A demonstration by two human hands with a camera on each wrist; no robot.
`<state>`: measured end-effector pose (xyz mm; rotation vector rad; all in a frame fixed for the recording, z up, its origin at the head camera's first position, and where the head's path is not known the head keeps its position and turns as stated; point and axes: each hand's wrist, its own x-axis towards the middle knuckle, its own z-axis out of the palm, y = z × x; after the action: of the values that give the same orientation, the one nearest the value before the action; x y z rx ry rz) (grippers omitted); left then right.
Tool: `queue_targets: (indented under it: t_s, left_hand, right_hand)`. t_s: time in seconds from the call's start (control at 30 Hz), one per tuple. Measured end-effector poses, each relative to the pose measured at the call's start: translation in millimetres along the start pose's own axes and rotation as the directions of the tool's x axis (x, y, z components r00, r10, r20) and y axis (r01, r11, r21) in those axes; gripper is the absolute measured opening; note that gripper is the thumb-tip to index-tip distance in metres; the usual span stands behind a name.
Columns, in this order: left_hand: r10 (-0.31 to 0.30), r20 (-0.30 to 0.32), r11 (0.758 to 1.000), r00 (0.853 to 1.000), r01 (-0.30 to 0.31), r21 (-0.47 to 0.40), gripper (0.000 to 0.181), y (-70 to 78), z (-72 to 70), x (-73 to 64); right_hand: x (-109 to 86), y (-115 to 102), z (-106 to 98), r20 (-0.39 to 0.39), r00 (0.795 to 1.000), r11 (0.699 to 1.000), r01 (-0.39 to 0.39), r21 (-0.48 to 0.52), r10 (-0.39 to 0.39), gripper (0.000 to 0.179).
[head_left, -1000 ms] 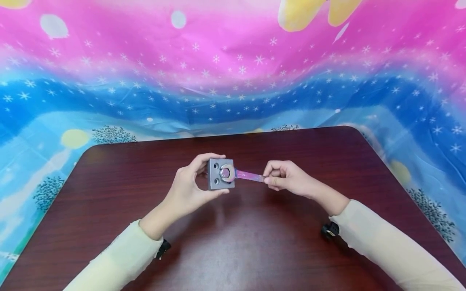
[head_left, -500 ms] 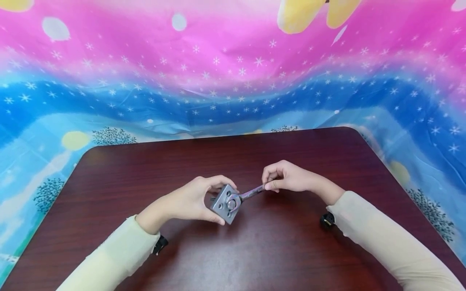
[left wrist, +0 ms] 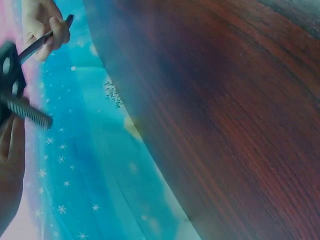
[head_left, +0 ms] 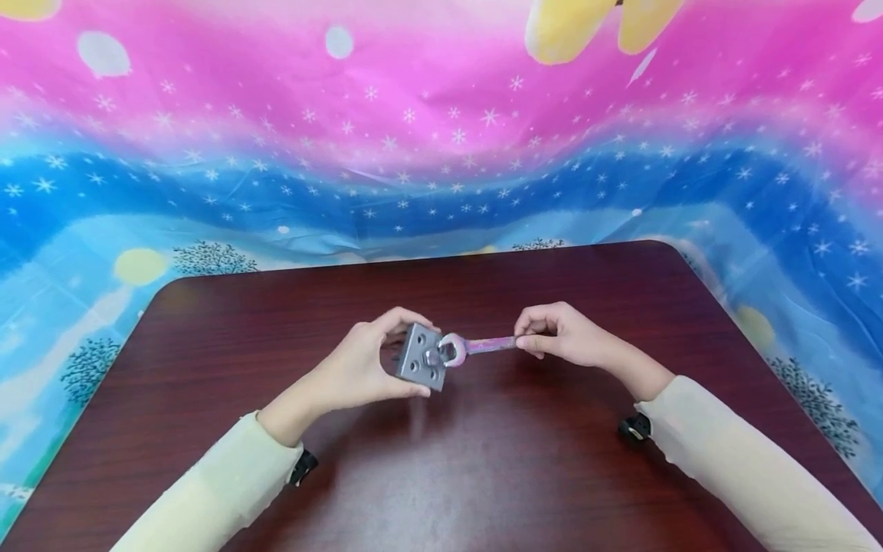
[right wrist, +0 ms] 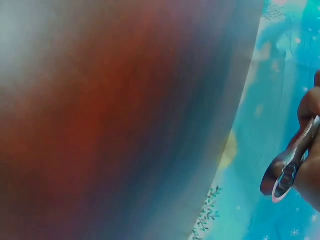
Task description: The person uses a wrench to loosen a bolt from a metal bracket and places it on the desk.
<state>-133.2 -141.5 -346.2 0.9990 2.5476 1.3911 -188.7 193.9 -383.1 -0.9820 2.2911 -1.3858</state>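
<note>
In the head view, my left hand (head_left: 355,364) holds a grey metal plate (head_left: 419,368) with several round holes by its edges, between thumb and fingers. A hex bolt (head_left: 433,358) sits in the plate, its head facing me. The bolt's threaded shank (left wrist: 31,115) sticks out behind the plate in the left wrist view. My right hand (head_left: 566,337) pinches the far end of a combination wrench (head_left: 490,345) with a pinkish sheen. The wrench's open end lies just right of the bolt head; whether they touch, I cannot tell. Its ring end (right wrist: 286,182) shows beyond the fingers in the right wrist view.
Both hands are above a dark reddish-brown wooden table (head_left: 441,475) with rounded far corners. A pink and blue patterned cloth (head_left: 441,153) hangs behind it and along its sides. Black wrist cameras show under the pale sleeves (head_left: 228,475).
The plate first tilted clockwise and dropped with the wrench round the bolt head. Since then it has risen and turned partly back, and the wrench has moved right, off the bolt head.
</note>
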Motion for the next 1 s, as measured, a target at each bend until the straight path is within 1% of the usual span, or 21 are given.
queue_targets:
  t_s: [0.03, 0.07, 0.1, 0.13, 0.17, 0.23, 0.27, 0.3, 0.33, 0.37, 0.43, 0.57, 0.67, 0.73, 0.9, 1.0]
  left_hand:
    - [0.009, -0.060, 1.000, 0.998, -0.008, 0.016, 0.074, -0.6, 1.2, 0.8]
    - [0.029, -0.121, 0.999, 0.992, -0.025, 0.034, 0.075, -1.4, 2.4, 1.9]
    - [0.052, -0.184, 0.998, 0.981, -0.042, 0.057, 0.075, -2.1, 3.9, 3.0]
    - [0.078, -0.248, 0.995, 0.966, -0.058, 0.086, 0.075, -3.0, 5.6, 4.6]
    - [0.105, -0.307, 0.991, 0.946, -0.073, 0.114, 0.076, -3.6, 7.2, 6.2]
    - [0.150, -0.408, 0.982, 0.901, -0.087, 0.169, 0.077, -4.9, 10.8, 10.1]
    - [0.169, -0.450, 0.977, 0.877, -0.088, 0.195, 0.077, -5.5, 12.5, 12.1]
    - [0.179, -0.485, 0.973, 0.856, -0.082, 0.215, 0.077, -5.9, 14.2, 14.0]
    - [0.185, -0.510, 0.971, 0.840, -0.075, 0.227, 0.077, -6.3, 15.7, 15.8]
    - [0.185, -0.529, 0.970, 0.828, -0.066, 0.236, 0.078, -6.5, 17.0, 17.3]
    - [0.180, -0.555, 0.969, 0.812, -0.048, 0.243, 0.077, -7.1, 19.4, 19.8]
    - [0.178, -0.580, 0.972, 0.795, -0.050, 0.230, 0.078, -8.2, 22.7, 23.5]
    - [0.195, -0.596, 0.972, 0.779, -0.070, 0.225, 0.078, -9.8, 24.7, 25.6]
    - [0.204, -0.606, 0.970, 0.769, -0.073, 0.234, 0.079, -10.8, 25.8, 26.4]
    - [0.225, -0.634, 0.966, 0.740, -0.085, 0.243, 0.078, -10.2, 28.4, 26.2]
    - [0.240, -0.650, 0.965, 0.721, -0.105, 0.240, 0.078, -9.1, 30.0, 25.2]
  right_hand:
    - [-2.1, -0.1, 1.9, -0.030, 0.999, 1.000, -0.014, 0.020, 0.015, 0.005]
    - [-3.7, -0.9, 4.3, -0.059, 0.998, 0.999, -0.030, 0.043, 0.032, 0.005]
    - [-4.9, -2.1, 7.4, -0.083, 0.995, 0.996, -0.048, 0.078, 0.055, 0.006]
    - [-5.7, -3.9, 10.8, -0.105, 0.991, 0.992, -0.065, 0.110, 0.077, 0.009]
    - [-6.0, -5.9, 14.4, -0.126, 0.987, 0.986, -0.083, 0.143, 0.102, 0.011]
    - [-5.3, -10.4, 21.8, -0.167, 0.974, 0.973, -0.119, 0.198, 0.153, 0.014]
    - [-4.6, -11.8, 25.4, -0.181, 0.968, 0.967, -0.130, 0.221, 0.171, 0.017]
    - [-3.8, -13.2, 28.6, -0.193, 0.963, 0.961, -0.138, 0.239, 0.187, 0.018]
    - [-3.0, -14.2, 31.7, -0.203, 0.959, 0.957, -0.144, 0.250, 0.197, 0.020]
    - [-2.2, -15.1, 34.5, -0.210, 0.956, 0.953, -0.146, 0.266, 0.206, 0.020]
    - [-0.9, -16.6, 39.1, -0.218, 0.952, 0.947, -0.146, 0.285, 0.212, 0.021]
    - [1.0, -20.2, 45.9, -0.220, 0.953, 0.943, -0.135, 0.305, 0.207, 0.018]
    - [3.0, -22.8, 49.7, -0.210, 0.957, 0.941, -0.127, 0.314, 0.199, 0.013]
    - [4.3, -24.8, 51.7, -0.202, 0.961, 0.941, -0.120, 0.316, 0.190, 0.011]
    - [5.5, -30.2, 54.5, -0.188, 0.967, 0.941, -0.107, 0.320, 0.174, 0.014]
    - [5.2, -32.7, 56.3, -0.166, 0.972, 0.938, -0.102, 0.332, 0.164, 0.016]
